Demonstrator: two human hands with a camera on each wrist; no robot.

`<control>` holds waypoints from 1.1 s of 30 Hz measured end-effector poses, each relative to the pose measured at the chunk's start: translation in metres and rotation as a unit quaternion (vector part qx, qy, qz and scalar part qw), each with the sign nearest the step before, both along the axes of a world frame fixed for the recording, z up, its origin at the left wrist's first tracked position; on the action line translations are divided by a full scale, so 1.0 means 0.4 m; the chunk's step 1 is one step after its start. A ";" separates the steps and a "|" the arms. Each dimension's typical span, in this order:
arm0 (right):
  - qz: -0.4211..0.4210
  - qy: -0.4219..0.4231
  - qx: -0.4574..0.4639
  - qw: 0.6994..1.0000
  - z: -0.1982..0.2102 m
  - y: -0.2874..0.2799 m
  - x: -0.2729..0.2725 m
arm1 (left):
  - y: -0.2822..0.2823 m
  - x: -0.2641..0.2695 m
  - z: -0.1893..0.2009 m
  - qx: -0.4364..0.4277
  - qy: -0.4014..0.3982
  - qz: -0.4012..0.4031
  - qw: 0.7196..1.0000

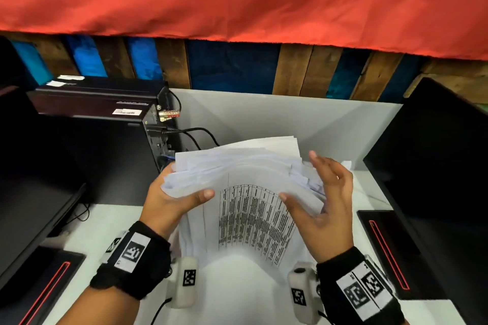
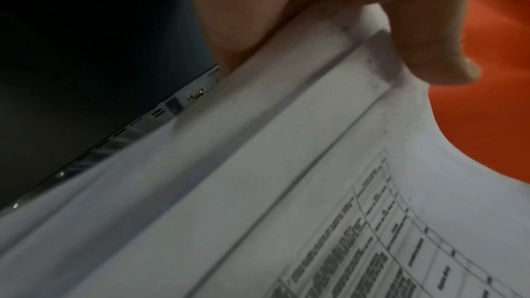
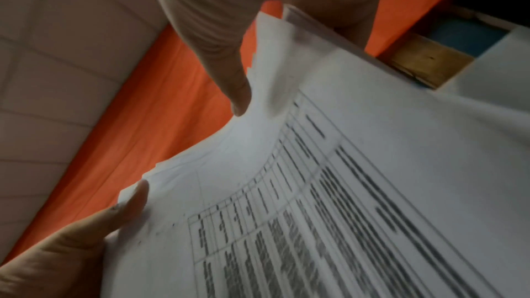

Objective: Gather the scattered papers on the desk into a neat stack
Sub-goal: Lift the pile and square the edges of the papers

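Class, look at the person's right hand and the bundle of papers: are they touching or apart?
Touching. In the head view the right hand lays its thumb on the papers; the right wrist view shows fingertips against the sheet's edge.

hands: 2 (image 1: 171,200) (image 1: 324,200) | paper bundle: 1 (image 1: 245,171) | monitors: 2 (image 1: 39,179) (image 1: 435,166) | computer tower: 1 (image 1: 105,118)

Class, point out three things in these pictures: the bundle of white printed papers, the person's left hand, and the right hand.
Bundle of white printed papers (image 1: 253,208), head view, printed table.
Left hand (image 1: 169,200), head view, palm beside thumb.
Right hand (image 1: 330,208), head view, open palm.
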State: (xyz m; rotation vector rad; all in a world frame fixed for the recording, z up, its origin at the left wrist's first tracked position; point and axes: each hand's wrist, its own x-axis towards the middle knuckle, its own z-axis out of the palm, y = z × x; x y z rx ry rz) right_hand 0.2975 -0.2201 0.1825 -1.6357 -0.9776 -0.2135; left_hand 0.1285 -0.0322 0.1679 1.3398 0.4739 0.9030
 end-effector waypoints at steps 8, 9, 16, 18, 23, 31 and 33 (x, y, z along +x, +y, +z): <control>-0.028 -0.049 -0.032 0.998 0.013 0.003 0.012 | 0.015 -0.021 0.022 0.004 -0.016 0.001 1.000; -0.029 -0.055 -0.033 0.998 0.011 0.003 0.010 | 0.013 -0.020 0.021 0.003 -0.015 0.007 1.000; -0.023 -0.117 -0.081 0.990 -0.006 0.004 0.000 | -0.008 0.005 0.034 0.010 0.014 0.066 0.998; -0.029 -0.125 -0.083 0.988 -0.004 0.004 -0.003 | -0.010 0.012 0.043 0.004 0.016 0.081 0.997; -0.055 -0.148 -0.107 0.982 0.005 0.006 -0.004 | -0.020 0.026 0.063 -0.010 0.023 0.098 0.995; -0.051 -0.164 -0.128 0.977 0.014 0.013 -0.007 | -0.041 0.026 0.095 0.062 0.053 0.165 0.983; -0.055 -0.154 -0.111 0.980 0.009 0.013 -0.004 | -0.046 0.032 0.098 0.037 0.057 0.194 0.979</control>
